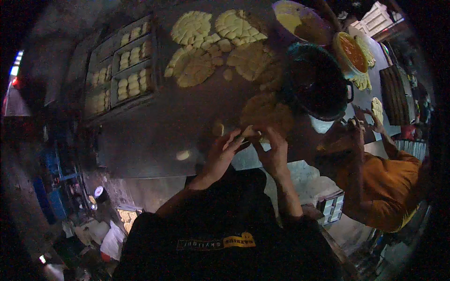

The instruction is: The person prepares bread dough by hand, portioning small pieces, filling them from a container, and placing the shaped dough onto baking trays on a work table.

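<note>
Close to the near edge of the dark table (140, 140), my left hand (221, 154) and my right hand (273, 152) meet with fingers bent in a pinch. Between their fingertips is a small pale piece of dough (251, 132). Just beyond my right hand lies a dim, flat dough round (266, 111). A loose dough piece (183, 155) rests on the table left of my left hand, and another small dough piece (218, 129) sits close to its fingers. Farther back, several flat dough rounds (192, 27), scored into wedges, spread across the table.
At the left stands a compartmented tray (112, 70) holding rows of dough rolls. Back right are a dark basin (316, 82), a purple-rimmed basin (323, 37) with yellowish contents and a bowl (351, 54) of orange filling. A person in an orange shirt (389, 180) works at my right.
</note>
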